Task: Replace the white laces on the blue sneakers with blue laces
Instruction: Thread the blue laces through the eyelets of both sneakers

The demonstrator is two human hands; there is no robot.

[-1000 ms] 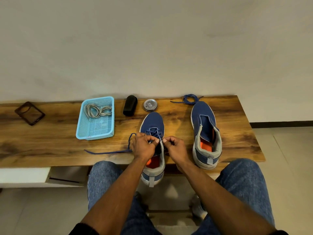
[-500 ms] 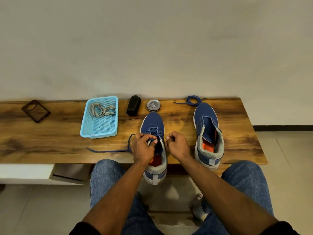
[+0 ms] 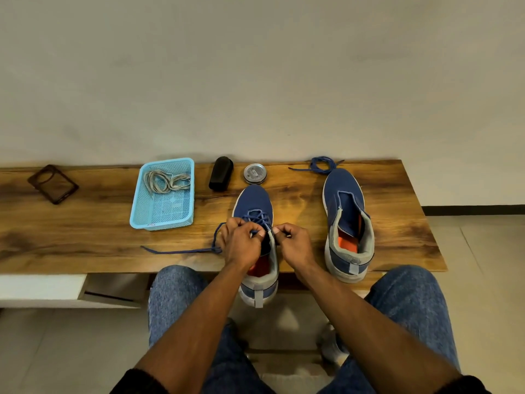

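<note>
— So how far along is the lace swap?

— Nearest, the left sneaker [image 3: 257, 211] sits with its heel over the bench [image 3: 85, 240] edge. Both hands are at its upper eyelets: the left hand [image 3: 241, 244] has its fingers curled, pinching the blue lace [image 3: 181, 251], and the right hand [image 3: 294, 243] is curled too, seemingly pinching the other end, though that end is hidden.

— Is it laced up?

— Partly. Blue crossings show over the front rows, and a long tail trails off to the left across the wood. I'd judge the top rows are left.

— And the other shoe?

— The right sneaker [image 3: 345, 220] stands just beside, tongue open, no lace in it at all. Its spare blue lace [image 3: 322, 164] lies coiled beyond the toe.

— The white ones?

— Already out, bundled as white laces [image 3: 166, 181] in the light blue basket [image 3: 147, 214] farther back. So roughly half remains.
</note>
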